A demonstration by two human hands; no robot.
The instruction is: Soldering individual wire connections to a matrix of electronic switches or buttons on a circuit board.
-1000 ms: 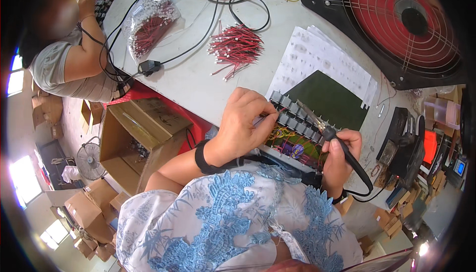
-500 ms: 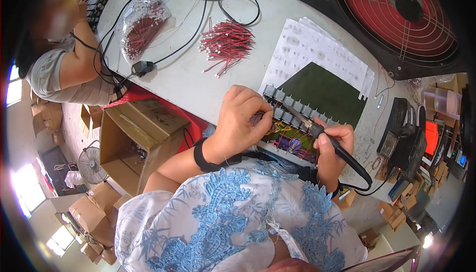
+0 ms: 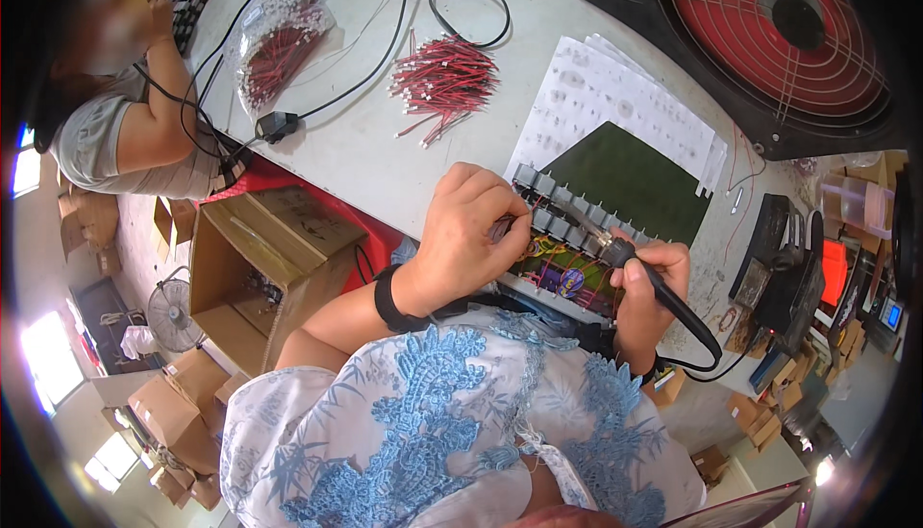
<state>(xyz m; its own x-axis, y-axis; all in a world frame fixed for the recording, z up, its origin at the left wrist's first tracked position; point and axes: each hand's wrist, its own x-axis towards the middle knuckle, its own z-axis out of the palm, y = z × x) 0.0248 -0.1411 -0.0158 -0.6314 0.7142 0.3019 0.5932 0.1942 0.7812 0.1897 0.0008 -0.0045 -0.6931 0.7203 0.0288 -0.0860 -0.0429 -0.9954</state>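
Iron (image 3: 663, 297) clamped in right hand (image 3: 649, 292), tip since moved along relay row (image 3: 567, 215) on board (image 3: 577, 259). Left hand (image 3: 471, 239) still pinches something small, unclear what, just left of tip. Soldering proceeding joint by joint, likely.

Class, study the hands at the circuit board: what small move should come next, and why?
Probably touch the soldering iron tip to the next joint: the right hand angles it at the row of grey components while the left hand steadies the circuit board.
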